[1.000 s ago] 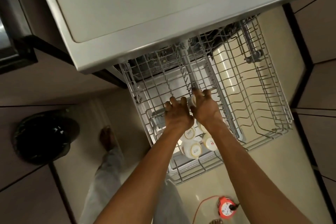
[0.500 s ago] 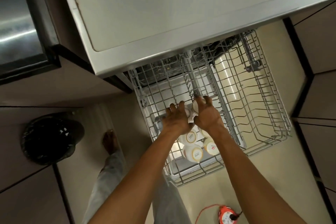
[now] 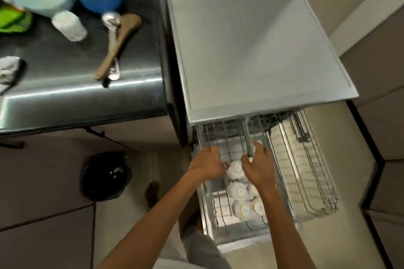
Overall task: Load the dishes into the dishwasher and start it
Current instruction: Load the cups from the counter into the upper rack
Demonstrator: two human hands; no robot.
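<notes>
Here the dishwasher (image 3: 262, 50) is seen with its rack (image 3: 317, 192) drawn out, upturned cups (image 3: 239, 191) set in its nine-o'clock half. The farthest cup (image 3: 235, 169) is gripped at nine o'clock by the left hand (image 3: 206, 165), fingers curled; how the right hand (image 3: 259, 165) holds at three cannot be told. It is judged light, slick and breakable: best taken round the wall.

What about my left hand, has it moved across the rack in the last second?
Yes. The left hand shifted left, away from the rack's centre bar toward its left edge, parting from the right hand.
</notes>
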